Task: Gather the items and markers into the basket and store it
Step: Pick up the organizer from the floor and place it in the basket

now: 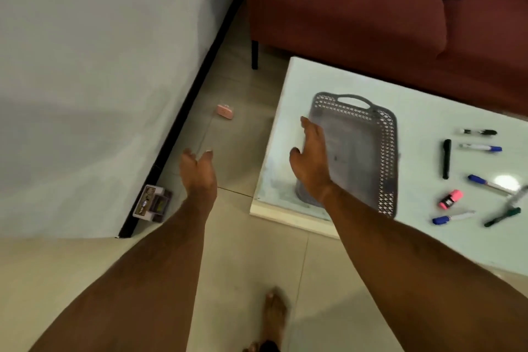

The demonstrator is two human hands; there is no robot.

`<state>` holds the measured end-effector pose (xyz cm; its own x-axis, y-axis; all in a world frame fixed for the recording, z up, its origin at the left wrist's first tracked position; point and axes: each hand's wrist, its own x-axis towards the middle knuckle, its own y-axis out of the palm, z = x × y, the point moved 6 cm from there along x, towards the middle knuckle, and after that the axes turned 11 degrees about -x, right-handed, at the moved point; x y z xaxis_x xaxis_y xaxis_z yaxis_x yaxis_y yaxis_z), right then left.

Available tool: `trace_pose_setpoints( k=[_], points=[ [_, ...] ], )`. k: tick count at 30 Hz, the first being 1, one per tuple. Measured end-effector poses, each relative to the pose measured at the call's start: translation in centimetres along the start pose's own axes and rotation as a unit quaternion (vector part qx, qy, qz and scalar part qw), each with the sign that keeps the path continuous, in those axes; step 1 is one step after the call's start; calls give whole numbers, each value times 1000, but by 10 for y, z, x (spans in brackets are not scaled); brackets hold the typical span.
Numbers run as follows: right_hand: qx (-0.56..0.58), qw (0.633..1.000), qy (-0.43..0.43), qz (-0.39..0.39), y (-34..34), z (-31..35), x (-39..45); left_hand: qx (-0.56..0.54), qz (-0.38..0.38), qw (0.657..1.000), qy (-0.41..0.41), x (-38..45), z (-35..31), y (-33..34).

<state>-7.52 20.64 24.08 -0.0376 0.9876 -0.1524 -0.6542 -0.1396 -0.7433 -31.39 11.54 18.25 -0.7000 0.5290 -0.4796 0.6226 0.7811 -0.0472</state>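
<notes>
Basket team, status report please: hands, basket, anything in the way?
Both hands open, left hand over floor, right hand over the basket. Basket empty on table. Markers loose beside it. Nothing blocking.

A grey perforated basket (360,151) lies flat under the right fingers (310,130); the markers (480,147) lie scattered well beyond them.

Table (428,243) with basket (360,151), markers (480,147)

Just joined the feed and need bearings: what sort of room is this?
Probably a home living room: a dark red upholstered sofa stands behind a low white glossy table that holds a grey perforated plastic basket, on a beige tiled floor.
</notes>
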Motion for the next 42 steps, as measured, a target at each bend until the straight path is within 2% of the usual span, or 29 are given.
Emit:
trace_pose_setpoints(
  k=[4,6,9,13,18,21,28,35,38,42],
  points=[
    [23,995,-31,96,65,51,18,-68,-68,993,-63,41,6,-51],
    [33,990,-40,134,100,72,27,-116,-104,982,-108,62,16,-74],
    [38,981,-41,188,154,96,40,-133,-172,964,-153,99,34,-112],
    [69,965,-8,252,210,104,53,-184,-172,947,-199,128,59,-131],
    [65,942,33,328,302,98,66,-237,-221,924,-204,173,116,-165],
    [59,933,41,352,357,88,71,-260,-232,908,-233,208,176,-187],
    [35,905,79,417,498,53,72,-242,-237,894,-294,244,223,-204],
    [-41,862,50,503,604,19,47,-199,-223,905,-304,285,286,-216],
    [-76,855,31,511,632,5,42,-179,-191,923,-283,299,300,-216],
    [-92,858,10,505,654,-8,34,-177,-157,931,-280,310,310,-212]
  ],
)
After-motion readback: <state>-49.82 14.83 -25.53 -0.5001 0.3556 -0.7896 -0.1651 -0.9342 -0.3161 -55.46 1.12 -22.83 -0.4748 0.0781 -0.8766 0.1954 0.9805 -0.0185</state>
